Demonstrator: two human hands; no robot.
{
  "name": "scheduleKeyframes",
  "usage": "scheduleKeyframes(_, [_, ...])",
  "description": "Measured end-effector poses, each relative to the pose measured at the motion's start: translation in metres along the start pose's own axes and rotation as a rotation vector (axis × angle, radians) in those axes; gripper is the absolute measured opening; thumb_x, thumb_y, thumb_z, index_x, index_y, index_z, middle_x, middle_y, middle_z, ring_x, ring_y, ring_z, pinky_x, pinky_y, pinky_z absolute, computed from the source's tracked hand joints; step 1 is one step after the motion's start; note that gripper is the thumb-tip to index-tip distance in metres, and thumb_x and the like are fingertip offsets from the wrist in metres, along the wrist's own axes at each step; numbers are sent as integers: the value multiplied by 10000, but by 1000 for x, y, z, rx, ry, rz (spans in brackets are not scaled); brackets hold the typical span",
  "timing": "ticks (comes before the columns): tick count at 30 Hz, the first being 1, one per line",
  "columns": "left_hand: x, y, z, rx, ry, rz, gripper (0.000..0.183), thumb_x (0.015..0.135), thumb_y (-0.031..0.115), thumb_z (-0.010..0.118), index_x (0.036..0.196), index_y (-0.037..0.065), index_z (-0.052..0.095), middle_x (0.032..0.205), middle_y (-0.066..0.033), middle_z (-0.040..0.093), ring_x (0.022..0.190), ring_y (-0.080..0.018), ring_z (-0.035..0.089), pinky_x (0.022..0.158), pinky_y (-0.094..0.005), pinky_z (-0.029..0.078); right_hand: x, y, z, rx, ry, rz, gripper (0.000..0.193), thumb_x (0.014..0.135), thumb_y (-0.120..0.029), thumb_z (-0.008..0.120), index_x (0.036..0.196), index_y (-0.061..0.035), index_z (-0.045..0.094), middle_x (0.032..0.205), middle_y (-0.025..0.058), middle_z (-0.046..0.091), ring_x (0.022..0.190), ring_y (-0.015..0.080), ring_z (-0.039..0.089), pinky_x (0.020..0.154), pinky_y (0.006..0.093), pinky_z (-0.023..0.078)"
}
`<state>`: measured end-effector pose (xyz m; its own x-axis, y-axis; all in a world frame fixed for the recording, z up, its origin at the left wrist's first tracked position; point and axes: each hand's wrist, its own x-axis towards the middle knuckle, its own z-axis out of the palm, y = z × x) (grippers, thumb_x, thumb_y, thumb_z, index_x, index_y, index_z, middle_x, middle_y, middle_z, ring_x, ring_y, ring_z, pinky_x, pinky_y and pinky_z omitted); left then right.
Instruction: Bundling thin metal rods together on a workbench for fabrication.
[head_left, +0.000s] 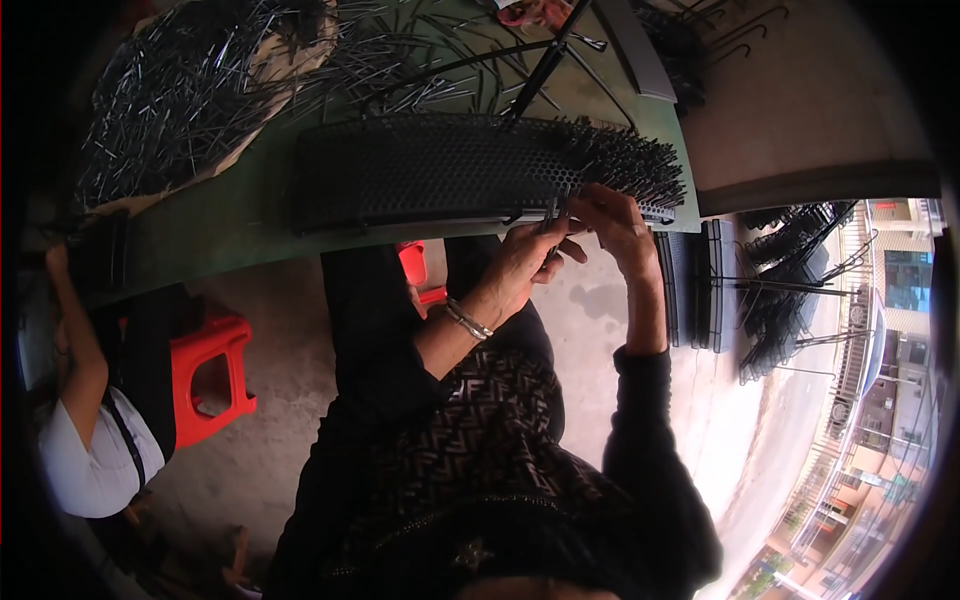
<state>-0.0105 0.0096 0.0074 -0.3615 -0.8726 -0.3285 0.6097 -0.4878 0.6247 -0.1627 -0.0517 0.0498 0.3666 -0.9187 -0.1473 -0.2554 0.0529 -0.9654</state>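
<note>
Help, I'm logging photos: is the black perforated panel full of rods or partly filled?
Partly filled: dark rods crowd the right end of the panel, while holes beside them show bare.

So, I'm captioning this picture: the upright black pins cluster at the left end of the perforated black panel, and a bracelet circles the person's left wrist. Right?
Not quite: the head view shows the black pins clustered at the panel's right end. The bracelet does circle the left wrist.

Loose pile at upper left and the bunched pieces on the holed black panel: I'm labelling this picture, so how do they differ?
The loose pile lies jumbled in many directions; the bunched pieces stick out from the panel. The pile spreads wider; the bunched pieces cluster near the right hand. Both are dark, slender pieces.
</note>
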Motion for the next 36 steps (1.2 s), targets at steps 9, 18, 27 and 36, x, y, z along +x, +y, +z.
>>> scheduleKeyframes(9, [-1, 3, 4, 113, -70, -32, 332, 999, 320, 499, 1139, 44, 619, 870, -78, 677, 590, -38, 434, 439, -156, 259, -3, 1, -25, -82, 6, 46, 150, 857, -159, 651, 879, -12, 634, 757, 33, 615, 674, 109, 596, 620, 237, 468])
scheduleKeyframes(18, [5, -3, -7, 172, -203, -74, 299, 1004, 301, 494, 1098, 39, 603, 871, -78, 678, 594, -29, 432, 447, -154, 261, -11, -8, -22, 26, -21, 142, 165, 901, -101, 596, 974, 46, 610, 811, 84, 643, 716, 151, 653, 691, 267, 539])
scheduleKeyframes(27, [11, -8, -13, 6, -144, -96, 386, 990, 425, 498, 1116, 71, 584, 782, -29, 634, 533, -24, 299, 447, -171, 230, -13, -11, -30, -109, 369, -190, 132, 892, -83, 600, 961, 30, 608, 790, 74, 676, 735, 135, 660, 710, 253, 516])
scheduleKeyframes(36, [12, -16, -6, -69, -13, -114, 285, 1003, 339, 495, 895, 81, 547, 684, 37, 457, 536, -24, 280, 472, -190, 233, 9, 2, -20, -500, 714, -338, 120, 925, -112, 571, 981, -17, 620, 788, 62, 696, 737, 115, 662, 690, 245, 492])
